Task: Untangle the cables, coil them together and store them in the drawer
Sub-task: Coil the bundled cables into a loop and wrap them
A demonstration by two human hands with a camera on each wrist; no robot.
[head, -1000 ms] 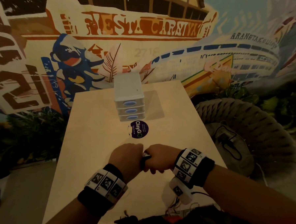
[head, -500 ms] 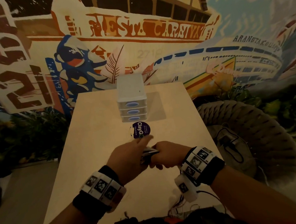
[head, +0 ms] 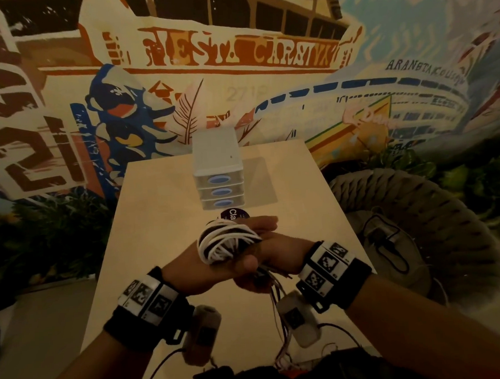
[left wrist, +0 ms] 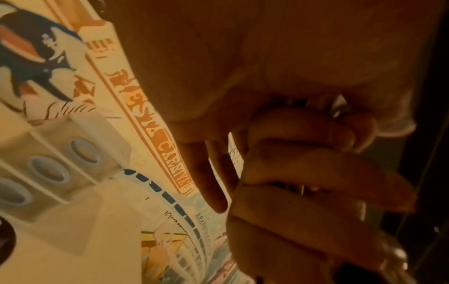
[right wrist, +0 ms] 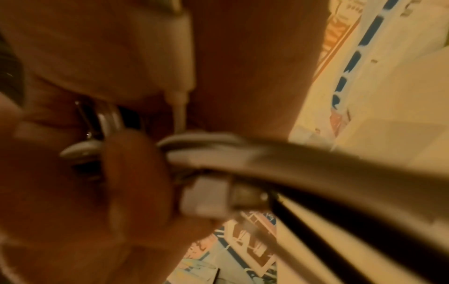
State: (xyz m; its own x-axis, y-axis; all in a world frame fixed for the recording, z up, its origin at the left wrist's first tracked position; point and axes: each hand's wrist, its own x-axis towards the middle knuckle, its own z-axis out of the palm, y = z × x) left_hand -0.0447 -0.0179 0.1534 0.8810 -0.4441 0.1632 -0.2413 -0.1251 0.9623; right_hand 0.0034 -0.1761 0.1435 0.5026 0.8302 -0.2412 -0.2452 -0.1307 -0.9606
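We held the cables [head: 227,242] wound round our left hand [head: 206,267], right hand [head: 278,254] fingers pinching their ends, drawers [head: 219,173] at 12 o'clock

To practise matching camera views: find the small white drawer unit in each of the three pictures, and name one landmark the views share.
Head: the drawer unit stands at centre, on the far part of the table, all three drawers closed.
Left wrist: the drawer unit appears tilted at the left edge.
Right wrist: not clearly in it; the coiled cables fill the middle.
Shared landmark: the painted wall, in all three.
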